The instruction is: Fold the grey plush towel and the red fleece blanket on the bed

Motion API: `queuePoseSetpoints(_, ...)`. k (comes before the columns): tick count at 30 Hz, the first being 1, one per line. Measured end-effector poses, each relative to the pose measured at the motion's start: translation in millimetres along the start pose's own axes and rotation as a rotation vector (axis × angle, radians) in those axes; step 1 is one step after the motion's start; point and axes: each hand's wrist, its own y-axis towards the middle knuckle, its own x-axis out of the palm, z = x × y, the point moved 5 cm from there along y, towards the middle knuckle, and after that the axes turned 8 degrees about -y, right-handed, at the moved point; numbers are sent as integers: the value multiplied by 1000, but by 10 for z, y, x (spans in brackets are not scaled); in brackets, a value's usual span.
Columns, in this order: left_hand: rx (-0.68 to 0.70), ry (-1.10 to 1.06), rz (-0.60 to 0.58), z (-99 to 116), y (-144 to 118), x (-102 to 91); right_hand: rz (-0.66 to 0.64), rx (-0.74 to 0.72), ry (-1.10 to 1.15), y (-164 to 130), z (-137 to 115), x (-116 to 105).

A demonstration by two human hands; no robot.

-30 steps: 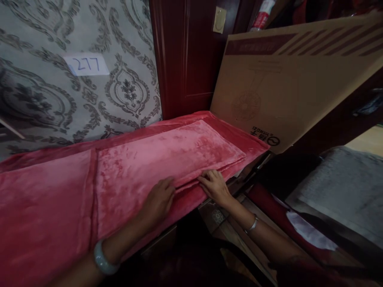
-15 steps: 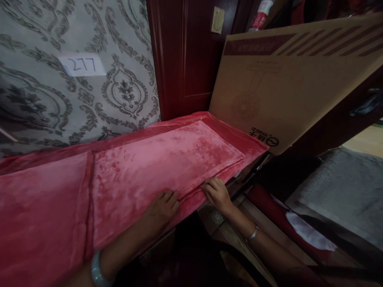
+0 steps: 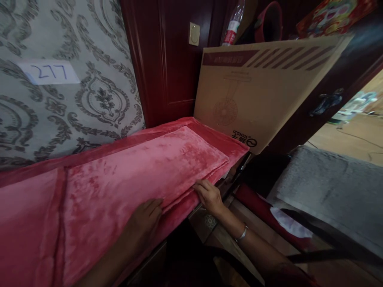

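Observation:
A pink plush cloth (image 3: 140, 171), folded into a flat rectangle, lies on a larger red-pink plush cover (image 3: 215, 141). My right hand (image 3: 209, 197) pinches the folded cloth's near edge, thumb and fingertips together at the seam. Farther left along that edge is my left hand (image 3: 145, 219), its fingers curled over the border and its thumb hidden from me. At the left, a second pink plush piece (image 3: 26, 207) lies beside the folded cloth, with a dark gap between them.
A large cardboard box (image 3: 260, 91) leans at the far end, a plastic bottle (image 3: 231, 32) behind it. Patterned wallpaper (image 3: 101, 95) bounds the far left side, with a paper (image 3: 50, 72) marked 277. To the right is a grey fuzzy seat (image 3: 332, 195).
The view has swung right, so everything appears farther left. My left hand has slid leftward along the cloth's edge, widening the gap between my hands. My right hand keeps its pinch.

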Motion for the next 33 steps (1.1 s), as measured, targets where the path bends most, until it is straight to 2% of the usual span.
queuePoseSetpoints(3,99,113,-130,69,-5,72,-44,-19,-3,-81,6,5)
queuePoseSetpoints(6,99,198,-308,101,-25,157,-28,-8,14,-128,-1,-11)
queuePoseSetpoints(8,101,221,-344,123,-27,156,-10,11,21,-140,-2,-22)
queuePoseSetpoints(11,84,236,-351,138,-24,132,-17,35,20,-146,5,-22)
queuePoseSetpoints(17,42,218,-284,186,-5,93,-1,35,61,-148,38,-49)
queuePoseSetpoints(21,34,207,-330,230,23,85,-2,28,86,-143,30,-91)
queuePoseSetpoints(27,56,136,-308,279,56,14,8,85,86,89,39,-226)
queuePoseSetpoints(29,20,135,-312,275,67,38,-36,65,38,204,49,-191)
queuePoseSetpoints(33,-137,243,-353,240,26,186,-269,15,-76,211,73,71)
